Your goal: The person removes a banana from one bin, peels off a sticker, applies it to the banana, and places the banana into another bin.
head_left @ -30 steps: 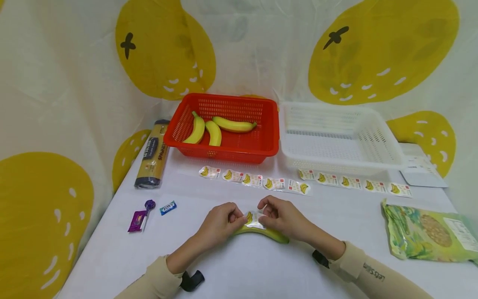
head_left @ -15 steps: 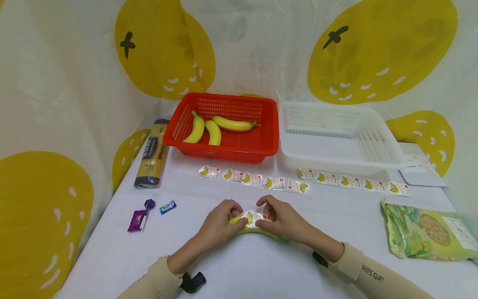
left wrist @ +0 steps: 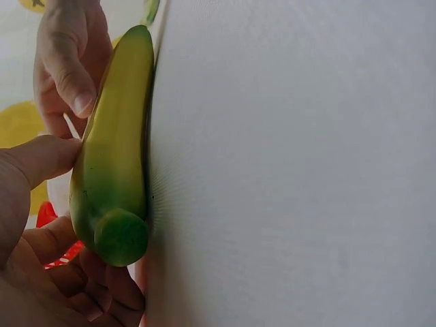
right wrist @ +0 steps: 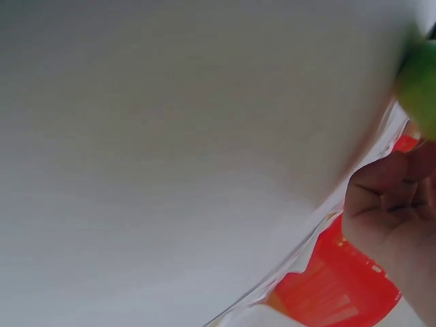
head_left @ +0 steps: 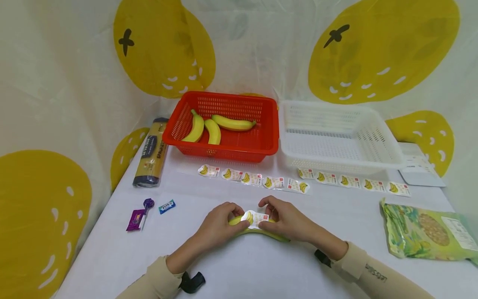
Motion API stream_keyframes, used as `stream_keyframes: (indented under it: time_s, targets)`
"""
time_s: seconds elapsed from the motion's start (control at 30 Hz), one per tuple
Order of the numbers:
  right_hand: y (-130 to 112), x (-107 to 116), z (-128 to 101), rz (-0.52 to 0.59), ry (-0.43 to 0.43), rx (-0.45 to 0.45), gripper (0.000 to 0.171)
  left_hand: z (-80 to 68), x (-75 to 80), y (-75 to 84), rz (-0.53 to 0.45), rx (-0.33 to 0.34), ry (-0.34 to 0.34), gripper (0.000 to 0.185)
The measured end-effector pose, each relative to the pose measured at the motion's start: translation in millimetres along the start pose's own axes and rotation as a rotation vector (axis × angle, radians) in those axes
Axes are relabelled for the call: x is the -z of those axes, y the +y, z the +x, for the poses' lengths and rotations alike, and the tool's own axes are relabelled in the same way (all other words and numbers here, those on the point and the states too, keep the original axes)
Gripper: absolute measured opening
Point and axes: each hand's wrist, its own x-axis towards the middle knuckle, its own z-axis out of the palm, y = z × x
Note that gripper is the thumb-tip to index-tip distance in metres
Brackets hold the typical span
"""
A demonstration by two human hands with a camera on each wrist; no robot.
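Observation:
A green-yellow banana (head_left: 277, 236) lies on the white table (head_left: 242, 270) near its front edge. A white sticker (head_left: 255, 219) with a banana picture sits on top of it. My left hand (head_left: 239, 215) grips the banana's left end, thumb at the sticker's left edge. My right hand (head_left: 266, 212) pinches the sticker's right end against the fruit. The left wrist view shows the banana (left wrist: 116, 170) end-on, with my left hand (left wrist: 41, 225) curled round it and the right hand's fingers (left wrist: 68, 68) beyond. In the right wrist view only the right hand (right wrist: 395, 218) and a green tip of the banana (right wrist: 419, 88) show.
A red basket (head_left: 267, 137) at the back holds three bananas; a white basket (head_left: 384, 141) stands to its right. Two strips of stickers (head_left: 254, 179) (head_left: 354, 182) lie in front of them. A spaghetti pack (head_left: 151, 158), lollipop (head_left: 140, 214) and candy (head_left: 167, 206) lie left, a snack bag (head_left: 425, 230) right.
The sticker, held just above the banana between both hands, has come down and now lies flatter on it. Both hands stay at the banana.

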Motion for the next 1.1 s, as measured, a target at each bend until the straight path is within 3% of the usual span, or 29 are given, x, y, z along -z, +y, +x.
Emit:
stream_keyframes:
  time_s: [0.37,0.67,1.1]
  targets:
    - [4.5,4.0,-3.9,0.011,-0.042,-0.022,0.044,0.1,-0.7,2.1,0.021,-0.016,0.016,0.023]
    - [4.4,5.8,-7.7,0.025,-0.032,-0.01,0.046,-2.1,-5.6,2.9,-0.045,-0.035,-0.028,0.042]
    - [6.4,6.6,-8.3,0.035,-0.031,-0.039,0.047,-0.8,-7.4,1.1,-0.028,-0.027,-0.022,0.042]
